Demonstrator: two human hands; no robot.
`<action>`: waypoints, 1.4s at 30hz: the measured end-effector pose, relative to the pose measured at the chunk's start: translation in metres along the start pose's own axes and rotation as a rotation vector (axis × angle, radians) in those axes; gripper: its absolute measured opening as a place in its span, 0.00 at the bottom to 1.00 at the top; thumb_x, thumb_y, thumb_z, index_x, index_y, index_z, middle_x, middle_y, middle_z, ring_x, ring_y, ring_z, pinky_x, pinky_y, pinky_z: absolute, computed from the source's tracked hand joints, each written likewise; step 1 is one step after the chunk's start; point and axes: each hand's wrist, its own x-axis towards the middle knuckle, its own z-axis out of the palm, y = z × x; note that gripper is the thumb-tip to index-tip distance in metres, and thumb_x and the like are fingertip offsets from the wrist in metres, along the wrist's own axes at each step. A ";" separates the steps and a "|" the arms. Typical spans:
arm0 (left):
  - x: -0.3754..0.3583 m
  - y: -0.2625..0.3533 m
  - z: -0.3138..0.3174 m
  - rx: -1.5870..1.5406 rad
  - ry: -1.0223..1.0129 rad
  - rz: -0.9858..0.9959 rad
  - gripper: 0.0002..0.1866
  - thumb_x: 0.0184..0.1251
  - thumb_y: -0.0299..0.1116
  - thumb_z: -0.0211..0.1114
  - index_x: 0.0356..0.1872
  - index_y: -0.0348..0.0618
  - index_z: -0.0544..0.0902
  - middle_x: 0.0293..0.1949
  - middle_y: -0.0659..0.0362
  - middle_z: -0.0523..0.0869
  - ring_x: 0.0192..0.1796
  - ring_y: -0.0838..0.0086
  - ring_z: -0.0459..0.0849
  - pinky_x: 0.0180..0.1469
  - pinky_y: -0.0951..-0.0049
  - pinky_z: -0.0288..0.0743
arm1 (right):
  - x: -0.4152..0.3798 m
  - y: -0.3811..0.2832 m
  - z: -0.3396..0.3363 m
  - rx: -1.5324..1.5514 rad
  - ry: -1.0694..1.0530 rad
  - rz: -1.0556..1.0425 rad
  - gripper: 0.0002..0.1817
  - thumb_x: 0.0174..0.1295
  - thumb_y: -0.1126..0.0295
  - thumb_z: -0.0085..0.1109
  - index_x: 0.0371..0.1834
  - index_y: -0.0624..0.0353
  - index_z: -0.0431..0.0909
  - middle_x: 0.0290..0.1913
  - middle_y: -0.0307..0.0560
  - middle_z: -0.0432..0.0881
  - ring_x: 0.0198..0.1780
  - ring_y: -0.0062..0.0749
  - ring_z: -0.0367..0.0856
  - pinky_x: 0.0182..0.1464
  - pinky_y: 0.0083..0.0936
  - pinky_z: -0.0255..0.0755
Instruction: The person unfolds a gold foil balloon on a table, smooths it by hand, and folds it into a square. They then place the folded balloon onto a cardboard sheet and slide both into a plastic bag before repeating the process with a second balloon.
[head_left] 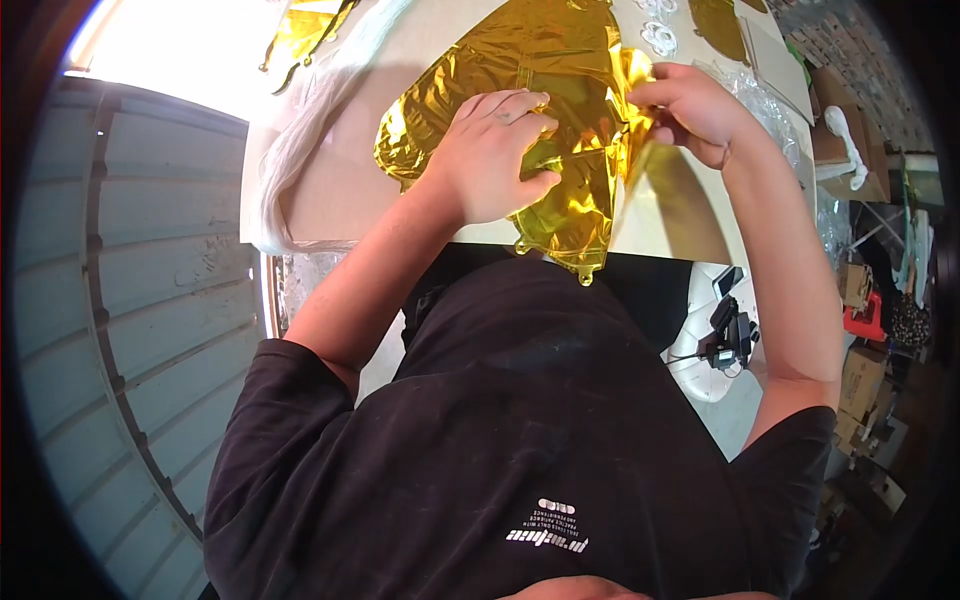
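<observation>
Foil (585,125) runs lengthwise away from the torso (530,420) — left hand (492,152) loosely spread on top, right hand (698,110) pinching its right edge.

"What colour is the foil balloon (570,60)?"
"Glossy gold, with paler yellow glints along its creases."
"And the tabletop (335,190)?"
"Pale cream. The bundle of strands (300,145) is whitish."
"The T-shirt (470,400)?"
"Black, with white lettering (547,541)."
"Any patterns about?"
"The metal wall (170,250) is blue-grey, striped by darker lines. The cardboard boxes (859,382) are plain brown."
</observation>
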 end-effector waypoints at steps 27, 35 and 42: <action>-0.002 -0.006 0.006 -0.001 0.049 0.035 0.34 0.52 0.35 0.77 0.65 0.43 0.85 0.75 0.52 0.82 0.79 0.53 0.76 0.82 0.52 0.66 | 0.001 0.080 0.047 -0.897 0.324 -0.899 0.23 0.75 0.64 0.70 0.69 0.64 0.85 0.77 0.56 0.81 0.83 0.55 0.72 0.84 0.44 0.67; -0.002 -0.005 0.005 0.014 0.026 0.039 0.34 0.57 0.40 0.75 0.68 0.39 0.84 0.74 0.49 0.83 0.79 0.54 0.76 0.84 0.52 0.63 | 0.000 0.082 0.056 -0.949 0.379 -0.915 0.27 0.74 0.62 0.70 0.71 0.65 0.83 0.75 0.56 0.82 0.81 0.55 0.74 0.82 0.44 0.70; -0.001 -0.006 0.001 -0.132 0.091 0.027 0.33 0.65 0.40 0.73 0.72 0.43 0.83 0.72 0.47 0.84 0.77 0.51 0.78 0.82 0.51 0.66 | -0.002 0.078 0.058 -0.954 0.385 -0.894 0.26 0.74 0.63 0.69 0.71 0.65 0.83 0.75 0.56 0.82 0.80 0.55 0.75 0.81 0.45 0.70</action>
